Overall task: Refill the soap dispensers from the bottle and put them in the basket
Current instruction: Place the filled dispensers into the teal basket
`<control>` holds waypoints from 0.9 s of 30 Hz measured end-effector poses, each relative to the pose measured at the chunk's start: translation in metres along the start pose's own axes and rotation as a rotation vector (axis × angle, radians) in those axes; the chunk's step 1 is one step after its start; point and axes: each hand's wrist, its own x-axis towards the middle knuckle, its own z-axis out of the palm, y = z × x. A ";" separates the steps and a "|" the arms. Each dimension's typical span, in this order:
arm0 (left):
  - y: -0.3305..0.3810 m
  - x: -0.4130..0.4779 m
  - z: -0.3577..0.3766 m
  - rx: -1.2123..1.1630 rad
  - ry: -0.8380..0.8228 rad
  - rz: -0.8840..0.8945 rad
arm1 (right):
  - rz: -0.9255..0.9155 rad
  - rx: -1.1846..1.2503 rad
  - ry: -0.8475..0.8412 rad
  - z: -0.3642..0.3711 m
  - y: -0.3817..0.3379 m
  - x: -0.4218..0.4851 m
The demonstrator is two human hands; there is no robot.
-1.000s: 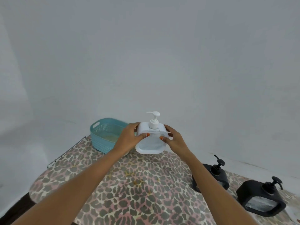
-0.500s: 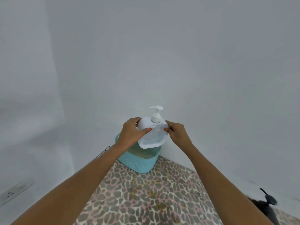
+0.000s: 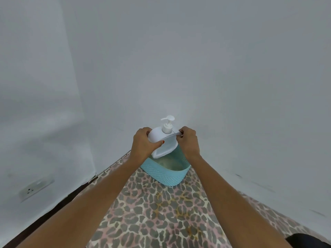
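Placing step in hand, by the look of it: white soap dispenser [image 3: 162,140] held upright over the teal basket [image 3: 165,173], lower edge dipping just past the rim at the far side, pump nozzle pointing left. Left hand [image 3: 143,143] wrapped round the dispenser's left shoulder, thumb across the front face. Right hand [image 3: 188,140] pinching the right top corner, fingers curled in. Both grasping the dispenser, neither released. Basket set at the far end of the bench [image 3: 161,212], on the leopard-print cover, close to the wall corner. Basket interior mostly visible, seemingly with nothing else in it, though the part behind the dispenser stays hidden. Fill level not readable from here; body looks pale and translucent low down. Dark shape at the bottom right edge [image 3: 304,240], cut off by the frame, too partial to name.

Next move likely calling for a straight lowering until the base sits flat on the basket floor, kept upright so the pump clears the rim and nothing spills, then both grips opened. Worth keeping the dispenser toward one side, leaving room for any others to follow
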 end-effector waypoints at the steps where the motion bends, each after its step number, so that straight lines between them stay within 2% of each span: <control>1: -0.005 -0.001 0.000 0.010 0.003 -0.011 | 0.013 0.016 -0.011 0.007 0.001 0.001; 10: -0.039 0.001 0.001 0.208 0.042 -0.011 | 0.034 0.031 -0.090 0.047 0.005 0.009; 18: -0.051 0.000 0.011 0.121 0.011 -0.084 | 0.035 0.022 -0.100 0.063 0.017 0.010; 27: -0.047 0.005 0.014 0.151 -0.063 -0.167 | 0.028 0.028 -0.149 0.070 0.019 0.013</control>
